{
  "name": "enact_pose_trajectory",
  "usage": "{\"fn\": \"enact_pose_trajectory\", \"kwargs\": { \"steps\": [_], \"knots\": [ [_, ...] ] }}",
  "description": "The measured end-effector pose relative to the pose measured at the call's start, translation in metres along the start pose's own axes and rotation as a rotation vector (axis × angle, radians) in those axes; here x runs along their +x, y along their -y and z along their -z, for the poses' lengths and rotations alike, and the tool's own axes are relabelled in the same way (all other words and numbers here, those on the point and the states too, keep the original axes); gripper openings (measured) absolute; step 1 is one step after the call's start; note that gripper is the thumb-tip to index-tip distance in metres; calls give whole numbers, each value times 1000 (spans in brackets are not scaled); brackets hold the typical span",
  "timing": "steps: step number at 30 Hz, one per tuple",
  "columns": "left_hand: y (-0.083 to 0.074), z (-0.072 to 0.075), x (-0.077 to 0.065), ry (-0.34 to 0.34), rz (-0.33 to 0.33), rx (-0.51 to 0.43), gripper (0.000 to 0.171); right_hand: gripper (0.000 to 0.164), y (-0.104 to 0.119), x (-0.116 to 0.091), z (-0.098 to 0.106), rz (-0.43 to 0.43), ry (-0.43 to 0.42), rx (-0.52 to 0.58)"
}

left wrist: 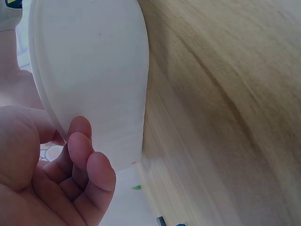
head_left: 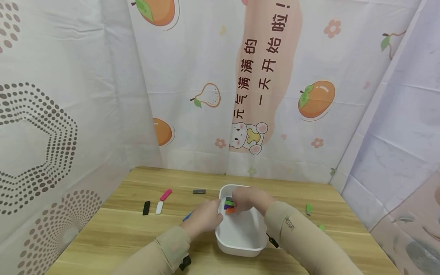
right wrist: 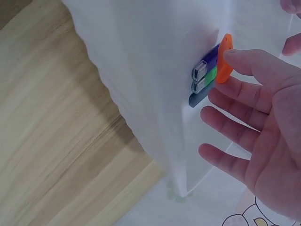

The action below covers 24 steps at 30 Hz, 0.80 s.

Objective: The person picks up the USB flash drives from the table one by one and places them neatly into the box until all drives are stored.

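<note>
In the head view a white plastic bin (head_left: 238,251) stands on the table. My left hand (head_left: 205,217) pinches its left rim, thumb inside and fingers curled against the outer wall (left wrist: 94,70). My right hand (head_left: 245,198) reaches into the bin's far end. There its thumb and index finger pinch an orange USB stick (right wrist: 225,59), while the other fingers are spread. Against the bin wall beside it sit a purple USB stick (right wrist: 212,55) and a green USB stick (right wrist: 210,75), metal plugs showing, plus a dark grey stick (right wrist: 198,99).
Left of the bin lie a black stick (head_left: 146,208), a white stick (head_left: 159,207), a pink stick (head_left: 165,195) and a grey stick (head_left: 199,191). A blue stick (head_left: 187,217) is partly hidden behind my left hand. Green pieces (head_left: 308,209) lie at the right. A patterned curtain (head_left: 192,57) hangs behind the table.
</note>
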<state>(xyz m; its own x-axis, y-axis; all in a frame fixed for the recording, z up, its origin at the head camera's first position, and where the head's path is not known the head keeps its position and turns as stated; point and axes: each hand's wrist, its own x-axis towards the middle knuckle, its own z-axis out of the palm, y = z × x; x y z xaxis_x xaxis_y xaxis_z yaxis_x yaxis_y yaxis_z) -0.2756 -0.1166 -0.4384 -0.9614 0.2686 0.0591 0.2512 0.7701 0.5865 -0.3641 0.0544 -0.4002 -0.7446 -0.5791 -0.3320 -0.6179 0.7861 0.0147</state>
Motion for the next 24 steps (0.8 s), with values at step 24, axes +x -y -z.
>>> {"fn": "enact_pose_trajectory", "kwargs": {
  "steps": [24],
  "knots": [
    [-2,0,1,4,10,20,49,26,4,6,-10,-17,-22,-142]
  ]
}}
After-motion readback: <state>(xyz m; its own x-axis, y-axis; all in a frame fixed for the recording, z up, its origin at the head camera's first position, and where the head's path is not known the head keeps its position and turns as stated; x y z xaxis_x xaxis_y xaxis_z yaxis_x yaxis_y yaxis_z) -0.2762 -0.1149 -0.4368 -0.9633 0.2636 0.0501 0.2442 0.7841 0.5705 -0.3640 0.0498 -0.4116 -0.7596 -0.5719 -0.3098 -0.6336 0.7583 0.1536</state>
